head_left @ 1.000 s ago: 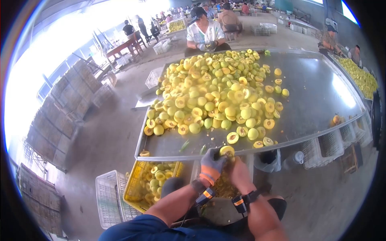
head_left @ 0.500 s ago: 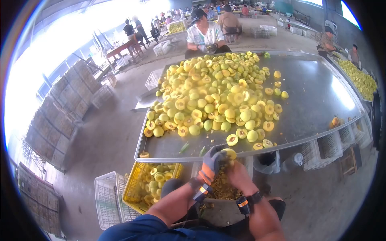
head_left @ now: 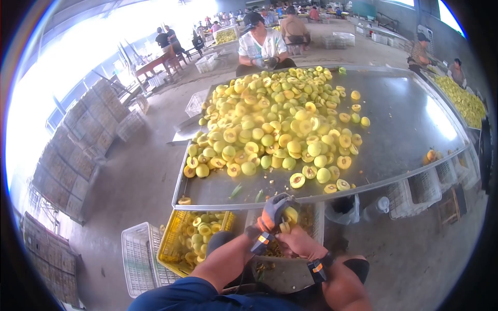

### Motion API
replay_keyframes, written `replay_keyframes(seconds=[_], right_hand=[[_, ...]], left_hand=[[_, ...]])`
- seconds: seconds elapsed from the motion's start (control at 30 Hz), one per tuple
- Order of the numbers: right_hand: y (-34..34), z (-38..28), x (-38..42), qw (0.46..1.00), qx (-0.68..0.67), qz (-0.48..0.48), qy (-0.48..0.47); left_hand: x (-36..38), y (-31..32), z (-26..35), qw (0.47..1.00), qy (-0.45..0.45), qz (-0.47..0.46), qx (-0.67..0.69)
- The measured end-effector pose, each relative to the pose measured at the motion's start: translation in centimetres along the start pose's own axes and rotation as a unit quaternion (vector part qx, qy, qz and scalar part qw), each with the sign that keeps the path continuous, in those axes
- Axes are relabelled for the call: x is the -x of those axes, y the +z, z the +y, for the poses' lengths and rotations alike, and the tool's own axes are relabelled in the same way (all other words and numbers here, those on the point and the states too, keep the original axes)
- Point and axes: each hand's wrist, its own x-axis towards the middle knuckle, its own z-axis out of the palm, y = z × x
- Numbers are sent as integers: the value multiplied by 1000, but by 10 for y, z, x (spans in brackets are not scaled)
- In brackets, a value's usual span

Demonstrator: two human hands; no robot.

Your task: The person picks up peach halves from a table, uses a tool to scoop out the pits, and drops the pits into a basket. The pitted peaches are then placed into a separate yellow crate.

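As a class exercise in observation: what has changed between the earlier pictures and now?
The fruit in the left hand has come down from the table's edge toward the wearer. The right hand has also drawn nearer the wearer. No release is visible. In the background, one standing person moved left, nearer another. The fruit heap and yellow crate look unchanged.

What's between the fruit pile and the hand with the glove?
Between the pile and the gloved left hand lie a green scrap, a few crumbs and the table's edge. The head view shows it.
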Motion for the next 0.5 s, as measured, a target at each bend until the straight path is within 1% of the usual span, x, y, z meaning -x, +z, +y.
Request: replay_keyframes(seconds=[0.03,0.07,0.13,0.17,0.2,0.23,0.27,0.3,0.33,0.37,0.4,0.47,0.5], right_hand=[[-3,4,1,1000,-18,-7,10],[-5,7,2,999,-36,-15,21],[-3,7,10,999,4,-8,33],[-2,9,14,999,22,-5,42],[-11,19,7,992,127,5,-19],[-29,35,-7,971,226,16,-76],[-22,32,-3,968,241,34,-62],[-15,29,2,964,256,51,-46],[0,1,11,977,198,76,36],[-3,5,7,977,192,85,27],[-5,14,5,978,185,95,14],[-8,19,0,975,205,89,5],[-8,20,-2,972,218,88,-4]], left_hand=[[6,1,2,992,-104,18,74],[8,-2,2,989,-129,33,68],[12,-9,2,980,-179,61,56],[16,-10,-7,970,-198,110,88],[24,-14,-24,979,-161,124,21],[32,-19,-43,981,-126,142,-49],[41,-28,-62,970,-31,114,-211],[37,-34,-45,985,-78,123,-89],[33,-38,-28,985,-116,127,-33],[30,-42,-12,979,-154,135,23],[31,-48,-4,975,-179,128,9],[36,-58,11,976,-171,104,-83],[38,-64,18,973,-141,86,-160]])
